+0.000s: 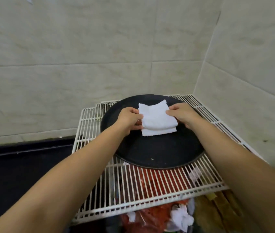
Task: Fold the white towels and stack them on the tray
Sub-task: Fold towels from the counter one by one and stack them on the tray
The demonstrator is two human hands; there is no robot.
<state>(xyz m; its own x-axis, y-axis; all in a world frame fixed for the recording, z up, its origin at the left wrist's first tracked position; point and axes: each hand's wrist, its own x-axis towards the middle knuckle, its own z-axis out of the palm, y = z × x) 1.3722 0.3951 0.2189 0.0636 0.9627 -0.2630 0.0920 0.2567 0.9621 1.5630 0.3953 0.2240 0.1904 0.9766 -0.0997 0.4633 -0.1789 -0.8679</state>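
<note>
A round black tray [158, 153] lies on a white wire rack. Over its far half is a folded white towel [155, 117], held just above or on another folded white towel [158, 132] whose front edge shows beneath it. My left hand [130, 120] grips the upper towel's left edge, fingers curled under it. From the other side, my right hand [182, 115] pinches its right edge between thumb and fingers. Both far corners of the upper towel stick up.
The wire rack [150, 195] sits in a tiled wall corner. Below it are red plastic bags [153, 217] and crumpled white paper [182, 217]. A dark counter [24, 165] lies to the left. Brown wooden pieces [220, 207] show at lower right.
</note>
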